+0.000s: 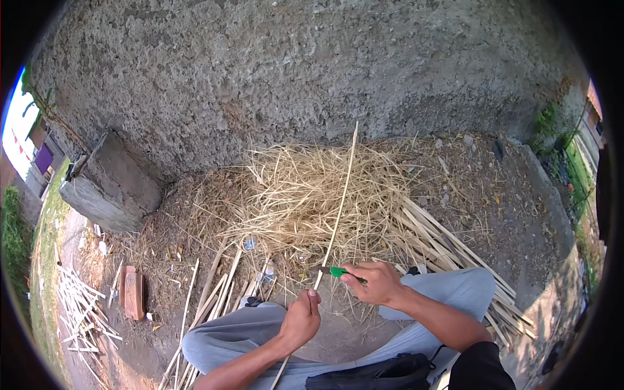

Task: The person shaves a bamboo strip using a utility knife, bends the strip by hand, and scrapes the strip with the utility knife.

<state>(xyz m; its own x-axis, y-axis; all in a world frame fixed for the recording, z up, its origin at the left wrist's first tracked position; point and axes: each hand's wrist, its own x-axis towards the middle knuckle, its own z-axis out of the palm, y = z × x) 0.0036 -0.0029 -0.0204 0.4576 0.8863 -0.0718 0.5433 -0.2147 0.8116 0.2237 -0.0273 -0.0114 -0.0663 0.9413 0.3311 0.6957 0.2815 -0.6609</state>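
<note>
A long thin pale strip (343,195) runs upward from the lap, its top end in front of the wall. My left hand (303,319) is closed round its lower part, thumb on top. My right hand (375,282) is wrapped round the green handle of a knife (337,271), to the right of the strip. The knife's short dark blade lies against or just over the strip, a little above my left hand; whether it touches cannot be made out. Behind the strip lies a heap of pale shavings (299,195).
Long strips lie to the right (455,244) and left (218,292) of my legs. A reddish brick (132,294) and a pile of thin strips (79,302) are at the left. A concrete block (120,185) stands by the rough wall (312,71). A black bag (374,376) rests at my lap.
</note>
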